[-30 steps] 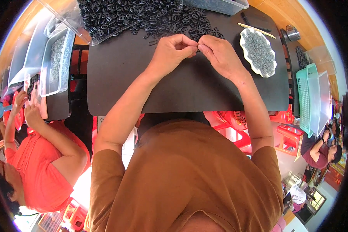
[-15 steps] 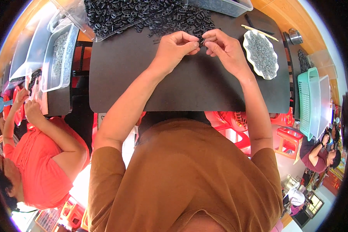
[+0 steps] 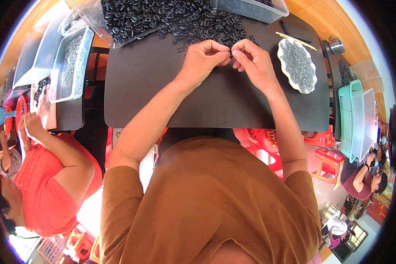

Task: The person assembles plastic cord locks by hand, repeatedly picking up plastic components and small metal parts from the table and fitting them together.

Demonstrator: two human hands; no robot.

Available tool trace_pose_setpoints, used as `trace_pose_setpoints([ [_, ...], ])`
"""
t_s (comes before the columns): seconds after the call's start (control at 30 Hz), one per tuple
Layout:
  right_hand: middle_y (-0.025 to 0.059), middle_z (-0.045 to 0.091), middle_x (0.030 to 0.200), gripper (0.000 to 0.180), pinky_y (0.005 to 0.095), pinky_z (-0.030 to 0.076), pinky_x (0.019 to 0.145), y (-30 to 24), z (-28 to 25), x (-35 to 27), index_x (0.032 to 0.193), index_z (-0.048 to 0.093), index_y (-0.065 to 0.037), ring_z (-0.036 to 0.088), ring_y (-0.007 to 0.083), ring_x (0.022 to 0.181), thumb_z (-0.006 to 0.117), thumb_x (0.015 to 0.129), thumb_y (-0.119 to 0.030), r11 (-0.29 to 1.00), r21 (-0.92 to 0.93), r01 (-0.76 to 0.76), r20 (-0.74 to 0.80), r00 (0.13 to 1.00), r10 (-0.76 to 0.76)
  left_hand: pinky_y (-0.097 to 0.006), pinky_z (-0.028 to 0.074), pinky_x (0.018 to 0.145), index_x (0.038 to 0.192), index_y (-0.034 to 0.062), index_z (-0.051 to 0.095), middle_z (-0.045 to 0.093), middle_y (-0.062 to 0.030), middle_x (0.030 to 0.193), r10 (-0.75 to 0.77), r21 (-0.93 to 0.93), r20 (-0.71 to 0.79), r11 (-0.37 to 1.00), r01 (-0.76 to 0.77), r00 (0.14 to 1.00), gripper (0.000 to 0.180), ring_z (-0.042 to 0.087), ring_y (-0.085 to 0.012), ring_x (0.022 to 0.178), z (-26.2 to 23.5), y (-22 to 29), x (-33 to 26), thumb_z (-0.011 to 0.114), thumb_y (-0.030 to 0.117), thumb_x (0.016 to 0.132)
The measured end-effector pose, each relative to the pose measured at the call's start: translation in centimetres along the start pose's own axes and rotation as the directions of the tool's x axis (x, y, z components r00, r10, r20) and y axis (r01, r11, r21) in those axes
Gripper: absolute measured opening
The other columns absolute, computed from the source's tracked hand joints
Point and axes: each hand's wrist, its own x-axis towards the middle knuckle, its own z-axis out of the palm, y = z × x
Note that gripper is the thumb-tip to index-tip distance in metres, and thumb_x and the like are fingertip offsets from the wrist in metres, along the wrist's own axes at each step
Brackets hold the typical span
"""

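My left hand and my right hand meet fingertip to fingertip over the dark table. Both are pinched closed. A tiny dark bit shows where the fingertips join, but the fingers cover most of it and its kind cannot be told. Just beyond my hands spreads a large heap of small black plastic pieces, many oval with two holes. To the right of my right hand lies a white scalloped dish full of tiny greyish, see-through parts.
A clear plastic tub stands behind the heap. Light sticks and a black rod lie by the dish. At left, a person in red works near another clear tub. A green basket stands at right.
My hands have drawn closer, and their fingertips now meet. Both sit slightly lower in the picture, as does the table. The person in red has shifted their hands.
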Motion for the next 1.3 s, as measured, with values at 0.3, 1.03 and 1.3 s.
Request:
trace_pose_setpoints([
  [0.3,0.0042,0.065,0.089,0.007,0.0233,0.053,0.065,2.8,-0.5,-0.9,0.094,0.059,-0.002,0.066,0.0113,0.078,0.062,0.092,-0.008,0.933,0.352,-0.078,-0.071,0.991,0.110,-0.028,0.053,0.070,0.101,0.0023,0.070,0.072,-0.0080,0.086,0.407,0.692,0.138,0.613,-0.382,0.903,0.019,0.066,-0.0115,0.076,-0.8,2.4,2.2,0.068,0.010,0.084],
  [1.03,0.0092,0.068,0.095,0.018,0.0249,0.054,0.071,4.1,-2.6,-1.0,0.107,0.061,-0.001,0.068,0.0157,0.082,0.064,0.090,-0.007,0.828,0.561,0.010,-0.175,0.979,0.107,-0.037,0.052,0.077,0.096,0.0041,0.064,0.063,-0.0129,0.092,0.346,0.834,0.515,0.010,-0.552,0.784,0.014,0.065,-0.0297,0.087,-1.6,4.2,8.0,0.066,0.007,0.083],
  [1.3,0.0078,0.068,0.093,0.014,0.0233,0.052,0.067,3.5,-1.5,-1.2,0.103,0.057,-0.002,0.068,0.0151,0.082,0.063,0.091,-0.005,0.881,0.473,-0.035,-0.048,0.997,0.065,-0.024,0.053,0.072,0.107,0.0038,0.066,0.065,-0.0015,0.083,0.048,0.565,0.180,0.812,-0.143,0.982,0.018,0.062,-0.0084,0.075,-0.6,3.9,2.8,0.057,0.012,0.093],
])
